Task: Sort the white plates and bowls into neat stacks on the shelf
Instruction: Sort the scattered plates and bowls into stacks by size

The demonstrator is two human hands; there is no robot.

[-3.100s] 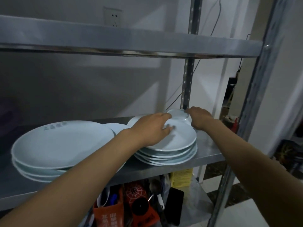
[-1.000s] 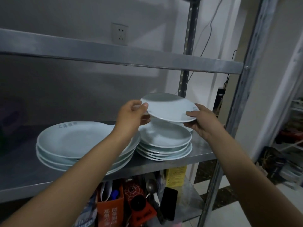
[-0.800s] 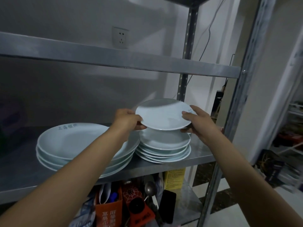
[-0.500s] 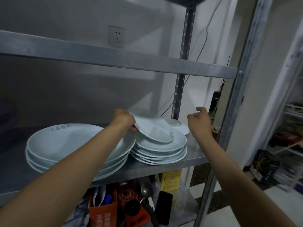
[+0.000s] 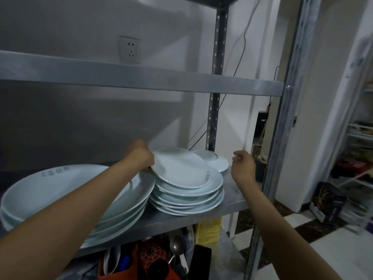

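At the middle of the view, the left hand (image 5: pixel 141 156) grips the 9 o'clock edge of a small white plate (image 5: pixel 181 170), fingers curled around its rim. That plate lies tilted, its left edge raised and its right edge resting on the small plate stack (image 5: pixel 187 201) beneath it. At 3 o'clock from the plate, the right hand (image 5: pixel 243 165) hovers apart from it, fingers loosely curled and holding nothing.

Behind the stack, toward 1 o'clock, a shallow bowl (image 5: pixel 214 160) sits on the shelf (image 5: pixel 234 197) near the rear upright post (image 5: pixel 214 110). At 9 o'clock from the small stack, touching or just beside it, stands a large plate stack (image 5: pixel 60 190); its top plate carries grey lettering on the far rim, and the left forearm crosses over it.

Above, an upper shelf (image 5: pixel 141 77) spans the frame, with a wall socket (image 5: pixel 130 49) showing on the wall behind it. Below, at 6 o'clock, an orange holder (image 5: pixel 153 265) and a spoon (image 5: pixel 175 245) sit on a lower level beside a yellow box (image 5: pixel 209 229).
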